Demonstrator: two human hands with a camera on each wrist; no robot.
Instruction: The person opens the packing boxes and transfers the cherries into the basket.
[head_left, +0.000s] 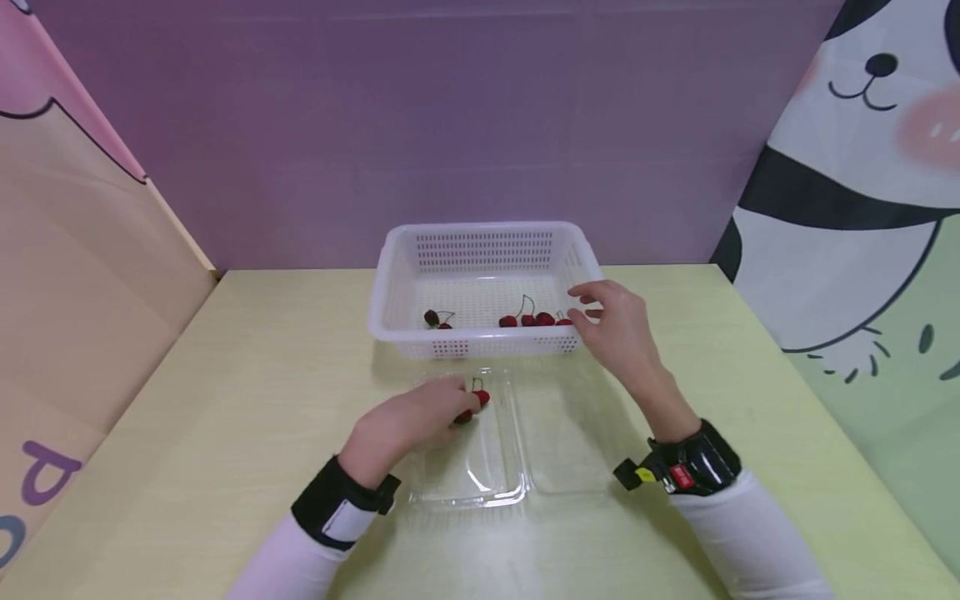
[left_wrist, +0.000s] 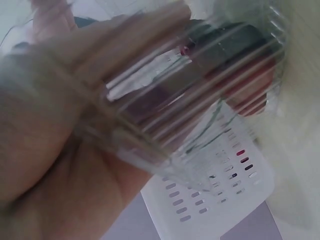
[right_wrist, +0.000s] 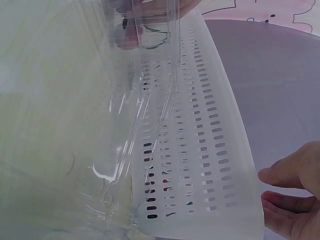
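Observation:
My left hand (head_left: 416,414) is low over one half of a clear plastic clamshell box (head_left: 480,475), its fingers bent around dark red cherries (head_left: 482,397) with a green stem sticking up. Through the clear plastic, the left wrist view shows the red cherries (left_wrist: 250,90) by the fingertips, blurred. Behind the box stands a white perforated basket (head_left: 420,337), where several more cherries (head_left: 545,319) lie on the right and a couple on the left. At the basket's right front corner, my right hand (head_left: 618,329) has thumb and fingers apart, beside the nearest cherries.
The other half of the clamshell (head_left: 566,450) lies flat to the right, flush on the pale wooden table (head_left: 262,375). A purple backdrop (head_left: 465,108) rises right behind the basket, with printed cloth panels (head_left: 840,275) on both sides.

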